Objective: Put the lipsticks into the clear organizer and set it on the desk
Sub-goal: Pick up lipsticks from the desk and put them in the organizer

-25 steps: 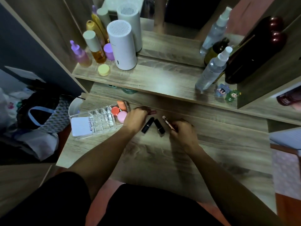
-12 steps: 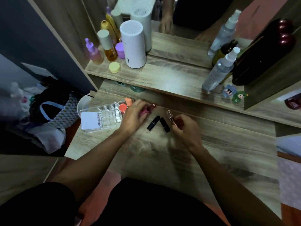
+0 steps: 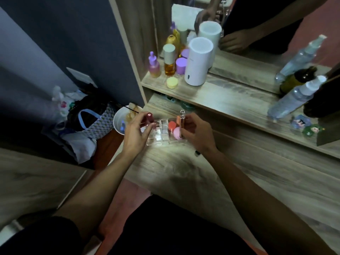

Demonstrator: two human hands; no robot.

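Observation:
The clear organizer [image 3: 160, 134] sits at the desk's left edge, its small compartments lit bright, with pink and orange sponges [image 3: 174, 128] in its right section. My left hand [image 3: 136, 134] holds a dark red lipstick [image 3: 148, 117] above the organizer's left end. My right hand [image 3: 196, 131] holds a thin clear-capped lipstick tube [image 3: 182, 119] upright over the right section. A black lipstick [image 3: 197, 153] peeks out from under my right wrist on the desk.
A white cylinder [image 3: 197, 61] and coloured bottles [image 3: 169, 60] stand on the raised shelf [image 3: 230, 100] behind, spray bottles [image 3: 292, 96] to the right. A white bowl [image 3: 117, 122] and a bag [image 3: 92, 118] lie left of the desk edge. A mirror backs the shelf.
Both hands lifted their lipsticks from the desk and moved left over the organizer. The view swung left, and the black lipsticks stayed on the desk.

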